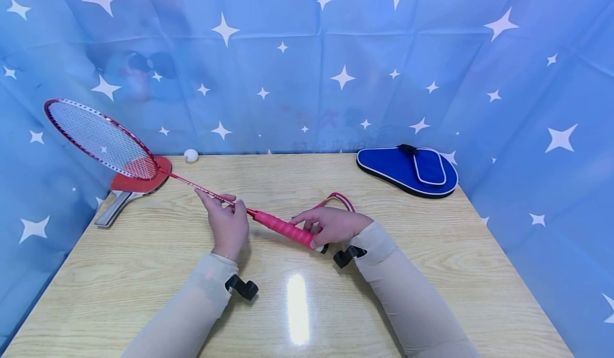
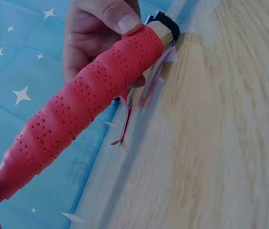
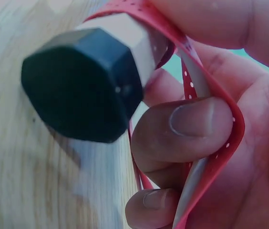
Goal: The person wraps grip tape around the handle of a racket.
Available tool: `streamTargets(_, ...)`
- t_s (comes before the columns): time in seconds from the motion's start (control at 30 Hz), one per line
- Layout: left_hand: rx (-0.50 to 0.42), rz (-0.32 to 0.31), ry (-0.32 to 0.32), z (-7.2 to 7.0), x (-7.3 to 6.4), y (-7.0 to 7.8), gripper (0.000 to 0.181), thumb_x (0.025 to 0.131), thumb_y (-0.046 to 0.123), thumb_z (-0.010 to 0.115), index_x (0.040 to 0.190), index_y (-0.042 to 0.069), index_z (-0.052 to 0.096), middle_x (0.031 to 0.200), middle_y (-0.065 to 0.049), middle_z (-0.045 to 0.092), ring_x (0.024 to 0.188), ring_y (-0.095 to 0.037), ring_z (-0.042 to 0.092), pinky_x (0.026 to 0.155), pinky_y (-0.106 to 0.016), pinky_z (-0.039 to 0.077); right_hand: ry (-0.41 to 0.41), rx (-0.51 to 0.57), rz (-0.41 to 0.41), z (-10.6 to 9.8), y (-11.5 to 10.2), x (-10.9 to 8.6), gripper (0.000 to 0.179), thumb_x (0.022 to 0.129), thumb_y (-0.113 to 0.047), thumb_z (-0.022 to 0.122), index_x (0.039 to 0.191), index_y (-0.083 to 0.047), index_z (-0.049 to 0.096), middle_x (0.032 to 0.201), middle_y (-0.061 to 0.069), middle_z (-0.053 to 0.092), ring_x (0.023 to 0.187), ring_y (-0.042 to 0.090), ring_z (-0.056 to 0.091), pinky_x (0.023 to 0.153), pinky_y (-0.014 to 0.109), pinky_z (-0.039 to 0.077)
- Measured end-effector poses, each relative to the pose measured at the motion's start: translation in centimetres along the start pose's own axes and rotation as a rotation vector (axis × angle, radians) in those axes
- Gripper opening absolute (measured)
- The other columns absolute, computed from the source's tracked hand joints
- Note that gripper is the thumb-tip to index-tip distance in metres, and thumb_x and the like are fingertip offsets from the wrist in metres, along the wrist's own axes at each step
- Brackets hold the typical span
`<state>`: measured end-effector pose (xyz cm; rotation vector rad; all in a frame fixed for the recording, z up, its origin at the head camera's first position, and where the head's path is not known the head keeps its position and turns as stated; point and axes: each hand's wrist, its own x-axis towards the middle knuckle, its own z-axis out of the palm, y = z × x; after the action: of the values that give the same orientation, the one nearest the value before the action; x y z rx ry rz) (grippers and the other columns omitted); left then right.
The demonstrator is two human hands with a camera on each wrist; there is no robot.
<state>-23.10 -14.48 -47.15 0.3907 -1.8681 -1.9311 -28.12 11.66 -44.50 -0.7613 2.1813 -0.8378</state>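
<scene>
A badminton racket (image 1: 283, 227) slants across the head view, its strung head up at the left. My left hand (image 1: 226, 225) holds it by the thin red shaft. Perforated red grip tape (image 2: 82, 95) wraps the handle in overlapping turns. My right hand (image 1: 338, 225) is at the butt end, thumb against the wrapped part. In the right wrist view its fingers curl round a loose strip of that tape (image 3: 225, 138), which has a pale backing. A band of bare pale handle (image 3: 120, 31) shows beside the dark butt cap (image 3: 77, 90). The loose strip loops behind my right hand.
A red table tennis bat (image 1: 163, 166) lies at the left, partly behind the racket head. A white ball (image 1: 191, 155) sits at the table's back edge. A blue bat case (image 1: 393, 169) lies back right. A starred blue curtain (image 1: 288, 54) surrounds the wooden table (image 1: 259, 320).
</scene>
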Motion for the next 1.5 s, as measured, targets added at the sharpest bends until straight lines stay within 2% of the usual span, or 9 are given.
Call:
streamTargets(0.13, -0.002, 0.017, 0.016, 0.04, -0.02, -0.07, 0.106, 0.102, 0.0, 0.054, 0.165, 0.028, -0.026, 0.114, -0.011, 0.052, 0.06, -0.014, 0.04, 0.057, -0.021, 0.042, -0.009, 0.011, -0.003, -0.11, -0.02, -0.03, 0.076, 0.08, -0.01, 0.089, 0.147, -0.035, 0.062, 0.117, 0.0, 0.067, 0.107, 0.022, 0.064, 0.084, 0.038, 0.058)
streamTargets(0.23, -0.003, 0.027, 0.026, 0.06, -0.14, 0.04, 0.105, 0.101, 0.0, 0.053, 0.166, 0.027, -0.025, 0.11, -0.004, 0.052, 0.058, -0.014, 0.037, 0.055, -0.021, 0.039, -0.009, 0.012, -0.007, -0.27, 0.02, -0.13, 0.077, 0.078, -0.01, 0.089, 0.147, -0.03, 0.062, 0.107, 0.001, 0.067, 0.097, 0.022, 0.062, 0.077, 0.034, 0.056)
streamTargets(0.43, 0.012, 0.032, 0.023, 0.1, -0.23, -0.03, 0.105, 0.101, -0.002, 0.052, 0.165, 0.026, -0.026, 0.111, -0.004, 0.052, 0.056, -0.013, 0.036, 0.054, -0.021, 0.038, -0.013, 0.055, -0.052, -0.37, 0.09, -0.32, 0.066, 0.082, -0.006, 0.085, 0.142, -0.024, 0.064, 0.084, 0.006, 0.065, 0.069, 0.019, 0.054, 0.063, 0.029, 0.047)
streamTargets(0.63, 0.01, 0.026, 0.009, 0.12, -0.22, 0.04, 0.105, 0.102, -0.002, 0.051, 0.165, 0.028, -0.028, 0.112, -0.004, 0.05, 0.059, -0.014, 0.036, 0.054, -0.022, 0.037, -0.014, 0.075, -0.101, -0.42, 0.25, -0.38, 0.056, 0.086, -0.001, 0.079, 0.134, -0.025, 0.064, 0.078, 0.001, 0.058, 0.065, 0.018, 0.049, 0.06, 0.027, 0.043)
streamTargets(0.83, 0.028, 0.049, 0.009, 0.06, -0.23, 0.25, 0.107, 0.1, -0.004, 0.051, 0.164, 0.03, -0.028, 0.111, -0.003, 0.05, 0.058, -0.014, 0.035, 0.054, -0.023, 0.034, 0.0, 0.07, -0.083, -0.55, 0.67, -0.34, 0.054, 0.085, -0.009, 0.086, 0.133, -0.024, 0.065, 0.082, 0.004, 0.061, 0.07, 0.02, 0.052, 0.065, 0.029, 0.045)
streamTargets(1.0, 0.032, 0.054, 0.013, 0.04, -0.15, 0.22, 0.107, 0.097, -0.006, 0.049, 0.164, 0.027, -0.028, 0.112, -0.002, 0.05, 0.056, -0.013, 0.034, 0.052, -0.022, 0.033, -0.01, 0.101, -0.043, -0.43, 0.87, -0.34, 0.056, 0.087, -0.013, 0.085, 0.139, -0.023, 0.064, 0.103, 0.001, 0.072, 0.091, 0.021, 0.065, 0.077, 0.033, 0.055)
streamTargets(1.13, 0.022, 0.041, 0.012, 0.05, -0.08, 0.04, 0.105, 0.098, -0.005, 0.047, 0.165, 0.025, -0.028, 0.113, -0.003, 0.05, 0.056, -0.014, 0.033, 0.052, -0.022, 0.033, -0.044, 0.143, -0.034, -0.27, 0.89, -0.21, 0.057, 0.09, -0.012, 0.082, 0.144, -0.022, 0.064, 0.116, 0.001, 0.074, 0.104, 0.022, 0.069, 0.086, 0.036, 0.057)
streamTargets(1.27, -0.013, 0.026, -0.005, 0.06, -0.09, 0.05, 0.104, 0.1, -0.004, 0.048, 0.165, 0.026, -0.027, 0.113, -0.007, 0.049, 0.058, -0.015, 0.036, 0.053, -0.022, 0.036, -0.055, 0.13, -0.042, -0.19, 0.87, -0.08, 0.056, 0.091, -0.01, 0.081, 0.143, -0.022, 0.065, 0.113, 0.002, 0.074, 0.101, 0.022, 0.069, 0.083, 0.036, 0.057)
streamTargets(1.5, -0.054, -0.015, -0.009, 0.0, -0.11, 0.26, 0.108, 0.102, 0.007, 0.062, 0.167, 0.031, -0.022, 0.115, -0.011, 0.05, 0.071, -0.016, 0.057, 0.062, -0.021, 0.051, -0.028, 0.062, -0.046, -0.27, 0.61, -0.03, 0.054, 0.088, -0.011, 0.084, 0.138, -0.023, 0.067, 0.108, 0.002, 0.069, 0.098, 0.023, 0.065, 0.081, 0.036, 0.056)
